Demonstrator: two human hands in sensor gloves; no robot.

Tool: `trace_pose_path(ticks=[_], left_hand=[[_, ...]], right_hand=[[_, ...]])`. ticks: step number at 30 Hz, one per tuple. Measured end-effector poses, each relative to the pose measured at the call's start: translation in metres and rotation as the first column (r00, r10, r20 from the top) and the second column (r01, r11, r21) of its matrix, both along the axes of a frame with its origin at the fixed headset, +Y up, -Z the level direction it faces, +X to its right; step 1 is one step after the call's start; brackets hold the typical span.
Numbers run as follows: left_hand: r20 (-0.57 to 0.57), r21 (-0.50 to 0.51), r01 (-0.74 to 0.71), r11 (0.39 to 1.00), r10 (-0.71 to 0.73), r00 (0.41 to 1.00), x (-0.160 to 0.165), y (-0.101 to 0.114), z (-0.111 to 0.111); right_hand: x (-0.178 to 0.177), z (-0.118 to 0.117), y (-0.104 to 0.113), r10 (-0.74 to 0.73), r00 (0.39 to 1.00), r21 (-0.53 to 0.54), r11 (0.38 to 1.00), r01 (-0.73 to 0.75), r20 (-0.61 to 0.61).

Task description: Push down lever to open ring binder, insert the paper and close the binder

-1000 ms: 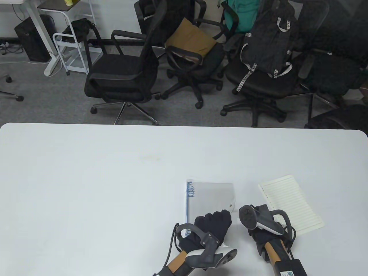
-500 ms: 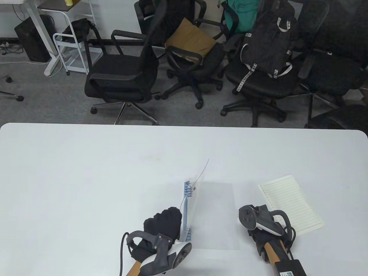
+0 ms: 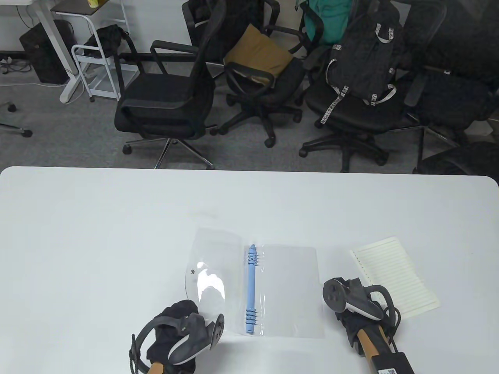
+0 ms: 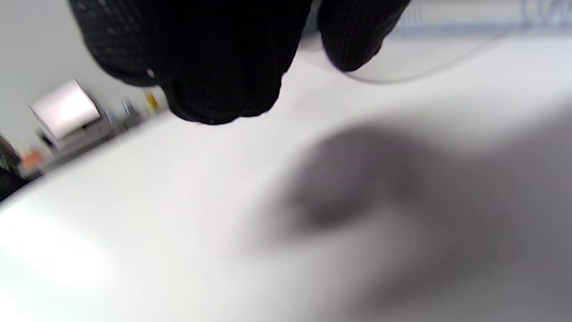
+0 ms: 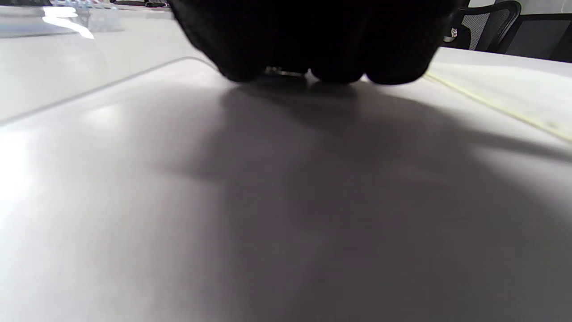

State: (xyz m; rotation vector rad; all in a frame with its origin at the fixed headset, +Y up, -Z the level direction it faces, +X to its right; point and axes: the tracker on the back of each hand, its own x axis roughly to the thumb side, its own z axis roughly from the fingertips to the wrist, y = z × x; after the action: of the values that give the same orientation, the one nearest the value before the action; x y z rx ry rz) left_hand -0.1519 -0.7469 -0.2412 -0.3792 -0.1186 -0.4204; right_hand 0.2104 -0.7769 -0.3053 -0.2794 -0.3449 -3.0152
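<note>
The clear ring binder lies open near the table's front, its blue ring spine (image 3: 250, 290) between the back cover (image 3: 290, 288) and the front cover (image 3: 212, 253), which is flipped left and still bowed upward. My left hand (image 3: 173, 317) is at that cover's near-left corner. In the left wrist view its curled fingers (image 4: 214, 80) and thumb (image 4: 353, 44) meet the cover's edge. My right hand (image 3: 351, 317) rests palm down by the back cover's right edge, fingertips (image 5: 313, 40) on the surface. A lined punched paper (image 3: 393, 274) lies to its right. I cannot make out the lever.
The white table (image 3: 97, 233) stretches far to the left and behind the binder. Several black office chairs (image 3: 167, 101) stand beyond its far edge, one carrying a black backpack (image 3: 362, 58).
My left hand swung the clear front cover from shut, through upright, over to the left, and the blue rings are now exposed. The right hand and the paper stayed put.
</note>
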Motion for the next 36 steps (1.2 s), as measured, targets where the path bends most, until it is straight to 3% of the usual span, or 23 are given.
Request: trace_pose_path(ticks=[3, 5, 9, 10, 13, 15, 17, 22, 29, 31, 34, 36], left_hand=[[-0.072, -0.168, -0.06, 0.984, 0.049, 0.996, -0.013, -0.012, -0.008], [-0.064, -0.161, -0.064, 0.985, 0.054, 0.996, -0.016, -0.01, -0.009], [-0.033, -0.079, -0.033, 0.996, 0.031, 0.999, -0.014, 0.005, -0.01], [-0.003, -0.014, -0.041, 0.999, 0.041, 0.999, -0.011, 0.011, -0.009], [0.105, 0.148, -0.136, 0.98, 0.121, 0.987, 0.003, 0.027, -0.005], [0.207, 0.184, -0.261, 0.948, 0.223, 0.953, 0.019, 0.035, -0.002], [0.297, 0.11, -0.359, 0.927, 0.313, 0.902, 0.036, 0.037, -0.002], [0.339, -0.079, -0.39, 0.917, 0.393, 0.855, 0.07, 0.017, -0.011], [0.39, -0.115, -0.428, 0.897, 0.437, 0.811, 0.071, -0.012, -0.01], [0.383, -0.124, -0.425, 0.896, 0.439, 0.813, 0.068, -0.016, -0.01], [0.359, -0.151, -0.469, 0.87, 0.49, 0.794, 0.063, -0.019, -0.013], [0.35, -0.155, -0.487, 0.859, 0.509, 0.786, 0.062, -0.02, -0.014]], right_hand=[[0.0, 0.0, 0.0, -0.001, 1.0, 0.0, 1.0, 0.001, -0.002], [0.0, 0.0, 0.0, 0.001, 1.0, 0.0, 1.0, -0.001, -0.003], [-0.001, 0.0, 0.0, -0.004, 1.0, 0.002, 1.0, 0.004, -0.002], [-0.001, 0.0, 0.0, -0.002, 1.0, 0.003, 1.0, 0.002, -0.003], [-0.002, 0.001, 0.0, 0.004, 1.0, 0.003, 1.0, -0.004, -0.004], [-0.002, 0.001, 0.0, 0.004, 1.0, 0.01, 1.0, -0.003, -0.004], [-0.002, 0.001, 0.0, 0.005, 1.0, 0.013, 1.0, -0.005, -0.004], [-0.002, 0.003, 0.0, 0.006, 1.0, 0.022, 1.0, -0.006, -0.002], [-0.001, 0.005, 0.003, 0.009, 1.0, 0.008, 1.0, -0.009, 0.008], [-0.003, 0.008, 0.011, 0.016, 1.0, 0.012, 1.0, -0.016, 0.015], [-0.015, 0.011, 0.034, -0.048, 0.999, 0.102, 0.994, 0.049, -0.011], [-0.029, 0.009, 0.048, -0.106, 0.993, 0.085, 0.99, 0.109, -0.044]])
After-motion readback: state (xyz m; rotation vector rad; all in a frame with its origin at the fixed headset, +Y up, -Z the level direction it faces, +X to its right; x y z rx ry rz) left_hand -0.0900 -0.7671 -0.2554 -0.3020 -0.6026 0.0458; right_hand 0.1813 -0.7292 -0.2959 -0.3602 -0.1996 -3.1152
